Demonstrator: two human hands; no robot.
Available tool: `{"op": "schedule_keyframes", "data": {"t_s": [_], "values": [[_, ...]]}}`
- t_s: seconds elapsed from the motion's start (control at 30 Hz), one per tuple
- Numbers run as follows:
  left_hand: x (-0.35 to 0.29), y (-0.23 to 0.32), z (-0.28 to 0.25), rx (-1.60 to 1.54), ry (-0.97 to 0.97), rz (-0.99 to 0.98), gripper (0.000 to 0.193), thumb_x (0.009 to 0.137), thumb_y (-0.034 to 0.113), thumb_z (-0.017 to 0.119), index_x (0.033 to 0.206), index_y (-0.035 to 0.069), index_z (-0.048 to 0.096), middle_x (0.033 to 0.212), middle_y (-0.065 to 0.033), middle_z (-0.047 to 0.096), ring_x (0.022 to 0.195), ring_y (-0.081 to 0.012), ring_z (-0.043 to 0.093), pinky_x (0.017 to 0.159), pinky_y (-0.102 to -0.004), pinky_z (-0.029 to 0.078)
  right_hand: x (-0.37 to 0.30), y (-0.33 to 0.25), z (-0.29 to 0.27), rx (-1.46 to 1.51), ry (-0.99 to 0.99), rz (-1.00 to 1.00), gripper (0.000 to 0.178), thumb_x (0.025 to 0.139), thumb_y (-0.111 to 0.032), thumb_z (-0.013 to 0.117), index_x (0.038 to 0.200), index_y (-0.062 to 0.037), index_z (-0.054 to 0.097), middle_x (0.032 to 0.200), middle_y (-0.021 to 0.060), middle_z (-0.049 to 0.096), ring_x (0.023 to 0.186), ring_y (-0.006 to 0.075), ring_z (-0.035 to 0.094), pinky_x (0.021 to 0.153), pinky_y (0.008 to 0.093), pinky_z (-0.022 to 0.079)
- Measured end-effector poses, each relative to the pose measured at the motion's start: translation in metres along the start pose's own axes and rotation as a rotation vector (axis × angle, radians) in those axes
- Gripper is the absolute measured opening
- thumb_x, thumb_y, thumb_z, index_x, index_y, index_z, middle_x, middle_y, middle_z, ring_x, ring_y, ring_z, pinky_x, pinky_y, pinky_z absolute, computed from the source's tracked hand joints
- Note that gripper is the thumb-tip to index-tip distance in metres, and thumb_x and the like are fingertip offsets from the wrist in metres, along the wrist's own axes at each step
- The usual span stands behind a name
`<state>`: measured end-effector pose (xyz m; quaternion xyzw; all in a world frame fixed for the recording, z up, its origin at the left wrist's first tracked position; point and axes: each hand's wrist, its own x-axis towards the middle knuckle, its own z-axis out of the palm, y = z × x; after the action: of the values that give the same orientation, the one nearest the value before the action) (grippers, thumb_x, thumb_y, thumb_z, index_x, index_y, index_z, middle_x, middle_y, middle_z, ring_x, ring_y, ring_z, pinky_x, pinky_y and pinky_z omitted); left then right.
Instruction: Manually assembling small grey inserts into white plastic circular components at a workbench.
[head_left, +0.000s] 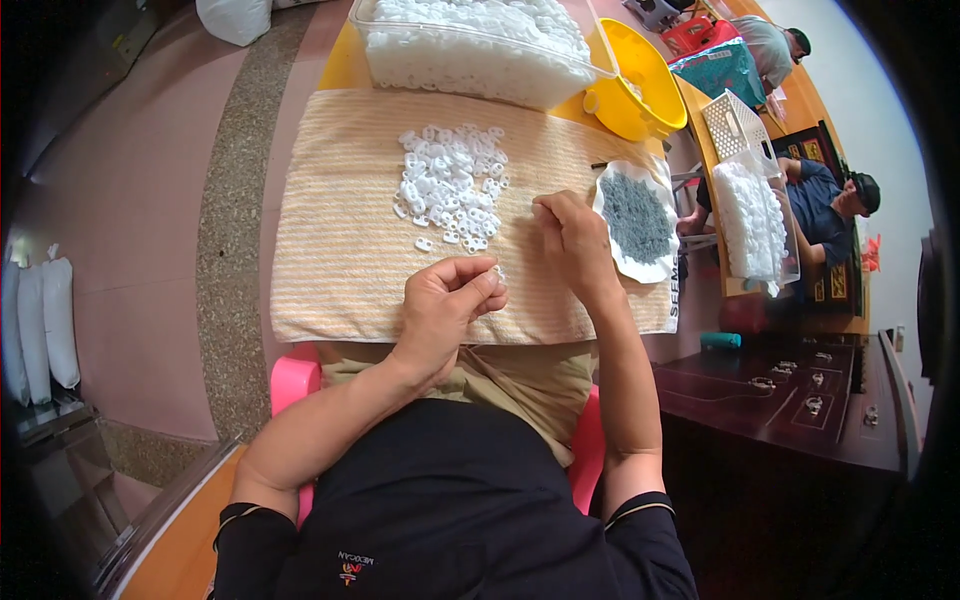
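Closed in a pinch, my left hand holds a small white plastic piece, whose edge shows at the fingertips. It is above the near part of a striped towel. Just beyond it lies a loose pile of small white plastic pieces, rounded and with holes. My right hand is over the towel, right of the pile, with its fingers drawn together; whatever is in them is too small to make out. Next to it sits a white plate with a wavy rim, heaped with tiny grey parts.
A clear tub full of white pieces stands at the far edge, beside a yellow basin. A short dark stick lies near the plate. At right, another person sits by a tub of white pieces. White sacks stand left.
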<state>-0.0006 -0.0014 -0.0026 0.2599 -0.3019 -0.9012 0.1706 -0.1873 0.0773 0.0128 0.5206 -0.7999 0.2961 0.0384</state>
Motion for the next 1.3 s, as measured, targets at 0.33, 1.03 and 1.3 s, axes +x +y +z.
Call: {"op": "schedule_keyframes", "data": {"t_s": [0.33,1.03,1.3], "values": [[0.0,0.0,0.001,-0.005,0.015,-0.018,0.017,0.089,0.003,0.061,0.104,-0.003,0.062,0.089,-0.0066,0.063,0.079,-0.012,0.063,0.074,-0.0251,0.056,-0.003,-0.007,-0.003,-0.095,-0.097,0.001,0.009,0.086,-0.01,0.059,0.089,-0.0025,0.063,0.085,0.0138,0.063,0.075,0.0333,0.062,0.066,0.0389,0.048],[0.001,0.003,0.0,-0.009,0.03,-0.056,0.018,0.089,0.003,0.061,0.106,-0.003,0.06,0.091,-0.0075,0.063,0.081,-0.0137,0.063,0.076,-0.0266,0.056,-0.018,0.011,-0.013,0.586,-0.285,0.363,0.026,0.082,0.002,0.068,0.107,0.0047,0.061,0.083,0.0011,0.062,0.073,0.007,0.058,0.064,0.0221,0.049],[0.001,0.005,0.001,-0.003,0.039,-0.073,0.02,0.089,0.003,0.061,0.107,-0.004,0.059,0.092,-0.0077,0.063,0.082,-0.014,0.063,0.076,-0.0267,0.056,-0.023,0.003,-0.019,0.972,-0.267,0.46,0.03,0.083,0.002,0.067,0.112,0.006,0.058,0.084,0.0032,0.059,0.073,0.0097,0.06,0.066,0.0241,0.054]]}}
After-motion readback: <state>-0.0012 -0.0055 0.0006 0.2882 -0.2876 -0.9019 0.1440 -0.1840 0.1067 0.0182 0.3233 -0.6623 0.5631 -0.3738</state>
